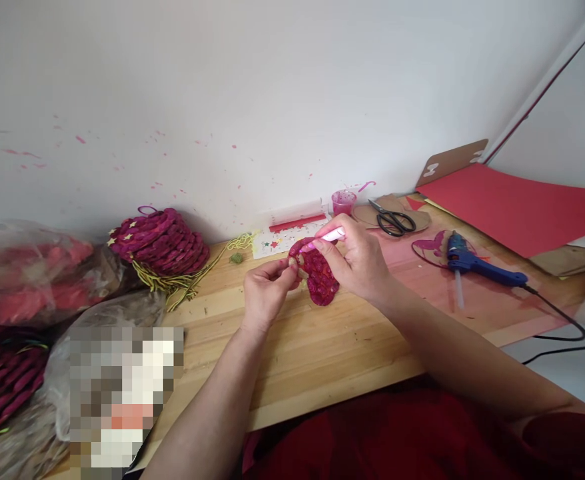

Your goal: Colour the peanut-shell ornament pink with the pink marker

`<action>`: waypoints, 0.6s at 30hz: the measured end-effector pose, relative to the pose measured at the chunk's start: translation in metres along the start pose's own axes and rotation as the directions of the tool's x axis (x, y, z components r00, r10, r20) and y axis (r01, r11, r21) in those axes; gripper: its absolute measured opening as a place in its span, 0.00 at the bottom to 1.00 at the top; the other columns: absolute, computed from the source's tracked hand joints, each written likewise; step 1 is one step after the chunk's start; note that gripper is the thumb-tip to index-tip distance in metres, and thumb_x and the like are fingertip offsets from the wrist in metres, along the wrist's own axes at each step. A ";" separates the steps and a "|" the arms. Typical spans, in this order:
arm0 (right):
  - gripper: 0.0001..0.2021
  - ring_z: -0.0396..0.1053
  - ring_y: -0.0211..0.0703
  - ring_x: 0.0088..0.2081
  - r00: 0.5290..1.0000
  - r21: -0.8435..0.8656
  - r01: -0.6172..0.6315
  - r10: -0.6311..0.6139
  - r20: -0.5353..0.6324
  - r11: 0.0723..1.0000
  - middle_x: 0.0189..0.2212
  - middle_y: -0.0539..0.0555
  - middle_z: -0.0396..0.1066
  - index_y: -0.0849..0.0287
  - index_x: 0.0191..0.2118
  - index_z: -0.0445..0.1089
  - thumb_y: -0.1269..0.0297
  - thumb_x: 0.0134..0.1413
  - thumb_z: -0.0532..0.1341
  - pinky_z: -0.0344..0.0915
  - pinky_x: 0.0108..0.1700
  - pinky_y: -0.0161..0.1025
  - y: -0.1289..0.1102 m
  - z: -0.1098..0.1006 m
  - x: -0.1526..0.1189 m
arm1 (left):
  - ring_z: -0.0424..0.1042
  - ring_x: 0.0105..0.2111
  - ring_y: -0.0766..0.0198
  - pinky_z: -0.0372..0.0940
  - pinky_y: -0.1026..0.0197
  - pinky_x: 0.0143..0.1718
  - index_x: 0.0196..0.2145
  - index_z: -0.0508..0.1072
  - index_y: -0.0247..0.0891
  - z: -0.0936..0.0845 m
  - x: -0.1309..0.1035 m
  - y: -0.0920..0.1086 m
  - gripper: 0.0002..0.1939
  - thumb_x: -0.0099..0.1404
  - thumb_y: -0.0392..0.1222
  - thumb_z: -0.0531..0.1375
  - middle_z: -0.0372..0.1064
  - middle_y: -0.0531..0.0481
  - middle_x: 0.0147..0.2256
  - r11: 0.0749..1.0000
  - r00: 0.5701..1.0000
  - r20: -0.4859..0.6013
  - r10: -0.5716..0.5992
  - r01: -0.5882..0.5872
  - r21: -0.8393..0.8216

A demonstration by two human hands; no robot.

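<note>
In the middle of the view, a magenta braided yarn piece [323, 283] hangs above the wooden table. My left hand [267, 293] pinches its left edge, thumb against fingertips, beside small pale bits. My right hand [360, 257] is closed around a white marker-like tube [333, 235], whose pink tip touches or nearly touches the upper part of the yarn piece. What exactly the tip meets is too small to tell. Behind the hands lies a white sheet with small coloured stars [267, 245].
Stacked magenta braids [165, 240] with yellow-green strings stand at left, near plastic bags [27, 273]. Black scissors [396, 223], a pink cup [344, 201] and a blue glue gun [487, 267] with a trailing cord lie right. Red card [522, 207] covers the back right.
</note>
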State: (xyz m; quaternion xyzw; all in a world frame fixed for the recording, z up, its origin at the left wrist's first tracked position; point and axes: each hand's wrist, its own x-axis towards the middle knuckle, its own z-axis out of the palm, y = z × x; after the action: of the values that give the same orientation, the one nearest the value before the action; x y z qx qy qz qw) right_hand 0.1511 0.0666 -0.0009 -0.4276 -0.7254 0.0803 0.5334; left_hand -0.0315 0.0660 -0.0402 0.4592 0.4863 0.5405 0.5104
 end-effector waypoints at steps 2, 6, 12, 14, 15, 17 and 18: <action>0.04 0.74 0.46 0.38 1.000 0.019 -0.012 0.012 -0.001 1.000 0.36 0.51 0.78 0.51 0.39 0.67 0.62 0.67 0.62 0.68 0.42 0.45 -0.001 -0.002 0.001 | 0.76 0.24 0.62 0.75 0.59 0.31 0.33 0.86 0.34 0.000 -0.001 0.001 0.22 0.48 0.54 0.77 0.81 0.46 0.27 1.000 1.000 -0.007 -0.001 0.001 0.001; 0.03 0.73 0.45 0.36 0.999 0.024 0.030 -0.031 0.034 0.999 0.33 0.51 0.77 0.51 0.39 0.68 0.62 0.66 0.62 0.67 0.40 0.44 0.000 -0.001 0.000 | 0.75 0.23 0.63 0.74 0.60 0.30 0.33 0.86 0.34 0.001 -0.001 0.001 0.21 0.48 0.54 0.77 0.80 0.47 0.26 1.000 1.000 -0.004 0.019 -0.019 0.003; 0.03 0.73 0.47 0.39 0.995 -0.046 0.103 -0.103 -0.004 0.994 0.36 0.53 0.78 0.51 0.39 0.67 0.63 0.66 0.62 0.67 0.44 0.45 0.002 0.001 -0.002 | 0.74 0.23 0.63 0.72 0.61 0.29 0.32 0.85 0.35 0.001 -0.001 0.001 0.20 0.49 0.54 0.76 0.79 0.48 0.25 0.998 0.998 -0.006 0.056 -0.056 0.030; 0.03 0.73 0.47 0.39 0.991 -0.048 0.131 -0.131 0.011 0.990 0.36 0.52 0.78 0.51 0.40 0.67 0.64 0.66 0.62 0.67 0.44 0.45 0.002 0.000 -0.002 | 0.74 0.23 0.64 0.71 0.61 0.28 0.31 0.85 0.35 0.001 -0.001 0.001 0.18 0.50 0.53 0.76 0.78 0.49 0.25 0.998 0.998 0.004 0.063 -0.063 0.032; 0.03 0.73 0.47 0.38 0.989 -0.045 0.144 -0.143 0.029 0.988 0.35 0.52 0.77 0.51 0.40 0.67 0.65 0.66 0.63 0.67 0.43 0.45 0.002 0.000 -0.002 | 0.73 0.23 0.64 0.71 0.62 0.28 0.30 0.85 0.35 0.001 -0.001 0.001 0.18 0.50 0.53 0.75 0.78 0.49 0.24 0.997 0.998 0.009 0.067 -0.068 0.033; 0.03 0.73 0.46 0.38 0.985 -0.050 0.166 -0.163 0.055 0.985 0.34 0.51 0.77 0.51 0.39 0.67 0.66 0.65 0.63 0.66 0.44 0.45 0.002 -0.001 -0.001 | 0.73 0.23 0.65 0.70 0.63 0.28 0.30 0.85 0.35 0.001 -0.002 0.002 0.17 0.51 0.52 0.75 0.78 0.49 0.24 0.996 0.997 0.019 0.074 -0.075 0.038; 0.03 0.73 0.47 0.38 0.984 -0.060 0.174 -0.170 0.059 0.983 0.34 0.51 0.78 0.51 0.39 0.67 0.66 0.65 0.63 0.66 0.44 0.46 0.002 -0.001 -0.001 | 0.73 0.23 0.65 0.70 0.63 0.28 0.30 0.84 0.35 0.002 -0.002 0.002 0.16 0.51 0.52 0.74 0.78 0.49 0.24 0.996 0.997 0.020 0.075 -0.076 0.042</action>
State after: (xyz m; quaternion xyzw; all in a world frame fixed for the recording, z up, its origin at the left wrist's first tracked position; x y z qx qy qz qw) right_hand 0.1532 0.0666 -0.0017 -0.3782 -0.7758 0.0217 0.5046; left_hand -0.0300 0.0637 -0.0378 0.4931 0.4755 0.5447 0.4838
